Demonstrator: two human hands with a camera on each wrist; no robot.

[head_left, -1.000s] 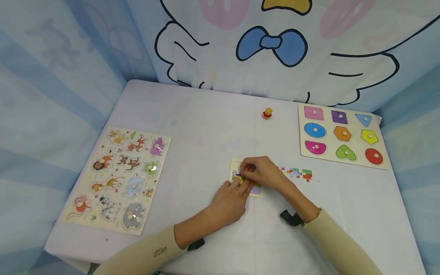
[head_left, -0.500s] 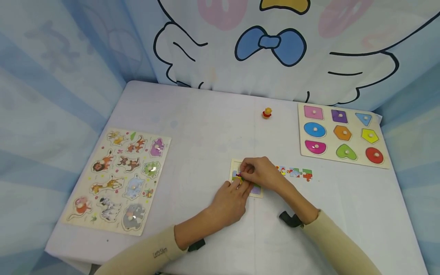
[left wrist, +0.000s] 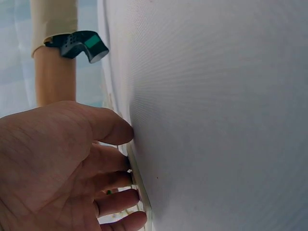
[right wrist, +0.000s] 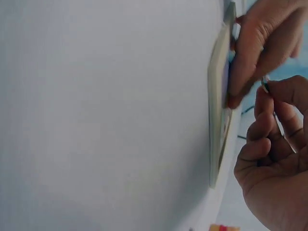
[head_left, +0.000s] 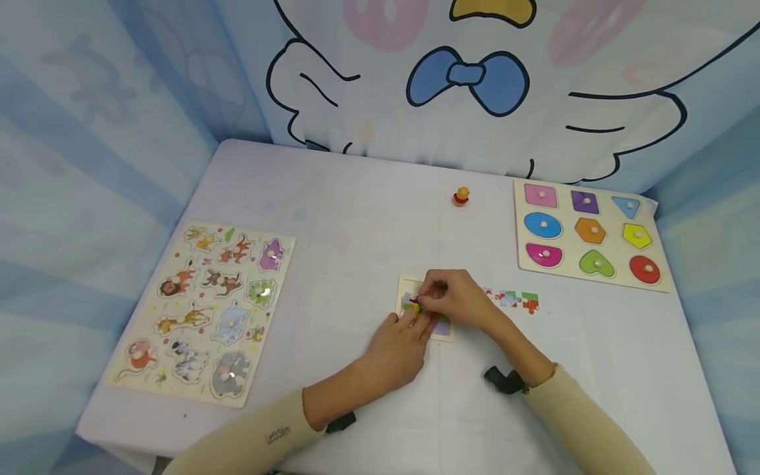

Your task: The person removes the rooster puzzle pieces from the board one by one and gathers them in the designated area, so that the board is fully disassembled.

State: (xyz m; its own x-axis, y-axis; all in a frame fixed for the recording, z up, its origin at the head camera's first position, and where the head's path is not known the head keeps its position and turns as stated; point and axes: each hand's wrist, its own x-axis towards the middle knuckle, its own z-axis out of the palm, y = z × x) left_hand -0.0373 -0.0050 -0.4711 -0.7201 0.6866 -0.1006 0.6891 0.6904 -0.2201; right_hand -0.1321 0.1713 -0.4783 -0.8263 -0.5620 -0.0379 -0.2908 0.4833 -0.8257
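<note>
Puzzle piece (right wrist: 265,85) between right fingers (right wrist: 261,126)

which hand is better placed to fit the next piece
Likely the right hand: it pinches a small piece over the puzzle frame, near the loose pieces, while the left hand rests on the frame.
</note>
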